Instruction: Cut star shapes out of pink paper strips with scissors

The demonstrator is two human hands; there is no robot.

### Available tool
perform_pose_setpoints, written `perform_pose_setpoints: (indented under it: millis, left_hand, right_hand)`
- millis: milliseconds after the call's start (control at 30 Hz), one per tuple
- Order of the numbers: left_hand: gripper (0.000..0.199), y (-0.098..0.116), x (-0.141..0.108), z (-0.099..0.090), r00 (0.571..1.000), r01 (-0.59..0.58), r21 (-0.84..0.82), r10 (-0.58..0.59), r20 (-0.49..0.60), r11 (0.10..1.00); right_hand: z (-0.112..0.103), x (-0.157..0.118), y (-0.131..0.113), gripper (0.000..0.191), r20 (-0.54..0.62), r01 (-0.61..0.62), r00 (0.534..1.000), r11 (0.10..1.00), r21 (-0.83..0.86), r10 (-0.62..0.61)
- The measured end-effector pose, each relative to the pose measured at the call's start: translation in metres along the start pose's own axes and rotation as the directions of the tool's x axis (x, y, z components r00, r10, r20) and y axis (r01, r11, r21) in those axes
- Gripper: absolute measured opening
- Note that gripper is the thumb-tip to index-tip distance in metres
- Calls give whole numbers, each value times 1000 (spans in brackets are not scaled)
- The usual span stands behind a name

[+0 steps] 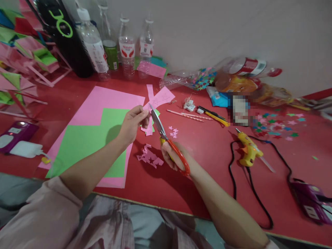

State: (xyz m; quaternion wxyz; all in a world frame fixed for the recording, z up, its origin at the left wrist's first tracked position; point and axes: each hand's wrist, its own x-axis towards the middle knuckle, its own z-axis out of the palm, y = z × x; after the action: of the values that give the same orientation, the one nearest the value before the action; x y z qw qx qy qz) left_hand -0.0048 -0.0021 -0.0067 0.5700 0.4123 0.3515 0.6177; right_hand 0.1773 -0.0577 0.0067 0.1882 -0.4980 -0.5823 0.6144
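Note:
My left hand pinches the lower end of a pink paper strip with faint star outlines on it. In my right hand are scissors with red and yellow handles. Their blades point up and left, the tips touching or close to the strip beside my left fingertips. Small pink stars lie just right of the blades. Pink scraps with a star-shaped hole rest below my hands. Green and pink sheets lie under and beside my left forearm.
Bottles and a black flask stand along the wall. A yellow glue gun with a black cord lies at the right, near colored stars. Pink folded paper models crowd the far left. Pencils lie mid-table.

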Motion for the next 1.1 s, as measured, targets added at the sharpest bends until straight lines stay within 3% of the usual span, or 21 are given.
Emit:
perform_pose_setpoints:
  millis: [467, 833, 1100]
  left_hand:
    - [21, 1, 1, -2, 1000, 1, -5, -1, 2, 1000]
    - [18, 7, 3, 0, 996, 5, 53, -1, -85, 999]
    - [15, 6, 7, -6, 990, -56, 35, 61, -131, 998]
  right_hand:
    - [-5, 0, -2, 52, 7, -18, 1000, 999, -46, 18]
    - [-8, -1, -6, 51, 26, -39, 999, 997, -70, 41]
    - [-8, 0, -8, 59, 68, -33, 997, 997, -63, 37]
